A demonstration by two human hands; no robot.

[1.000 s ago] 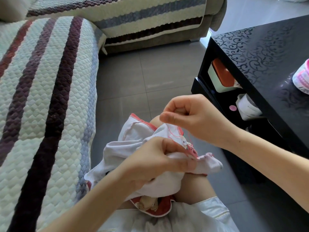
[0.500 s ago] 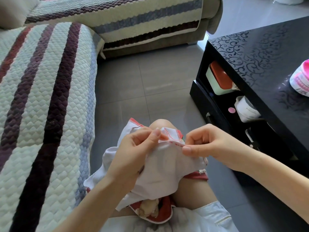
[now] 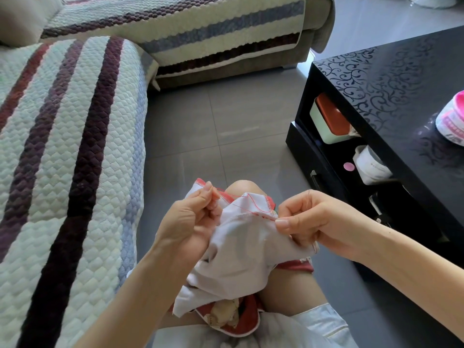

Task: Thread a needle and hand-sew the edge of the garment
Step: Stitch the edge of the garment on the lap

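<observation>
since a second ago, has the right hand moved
Yes. The right hand dropped from level with the pink dot down to the edge of the garment.

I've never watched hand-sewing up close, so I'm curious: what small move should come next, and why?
Probably the right hand draws the stitch through the white garment and pulls the red thread snug: it pinches where the red stitches end, the left hand grips the garment, thread lies slack. No needle is discernible.
</observation>
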